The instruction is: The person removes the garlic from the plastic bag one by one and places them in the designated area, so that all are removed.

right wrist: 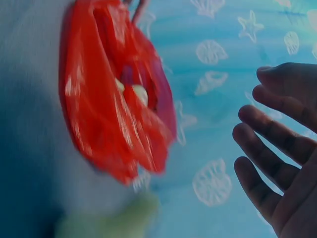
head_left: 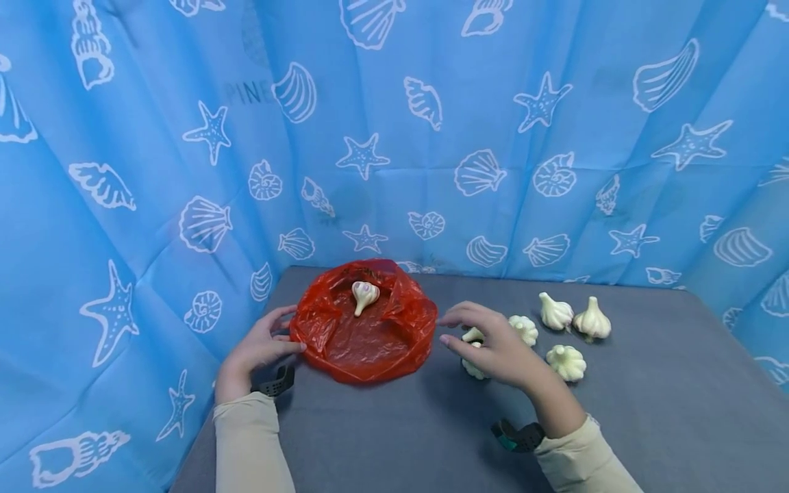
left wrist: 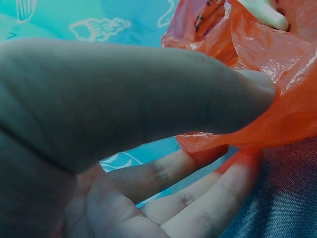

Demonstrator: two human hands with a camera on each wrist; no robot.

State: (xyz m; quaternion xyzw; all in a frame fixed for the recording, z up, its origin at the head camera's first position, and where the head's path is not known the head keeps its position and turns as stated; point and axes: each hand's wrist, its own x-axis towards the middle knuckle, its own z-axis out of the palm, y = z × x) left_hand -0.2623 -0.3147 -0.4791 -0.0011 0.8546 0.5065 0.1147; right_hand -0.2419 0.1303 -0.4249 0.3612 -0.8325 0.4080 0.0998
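Note:
A red plastic bag stands with its mouth spread wide on the grey table. One garlic bulb lies inside it. At the bag's left side, my left hand holds the edge, thumb in front and fingers behind the plastic. To the right of the bag my right hand hovers with fingers apart, holding nothing. Beneath and beside it sit garlic bulbs, such as this garlic bulb, partly hidden by the hand. In the right wrist view the spread fingers show beside the bag.
Farther right on the table are more bulbs: a garlic bulb at the back, another garlic bulb beside it, and a third garlic bulb nearer. A blue curtain printed with shells hangs behind and along the left side.

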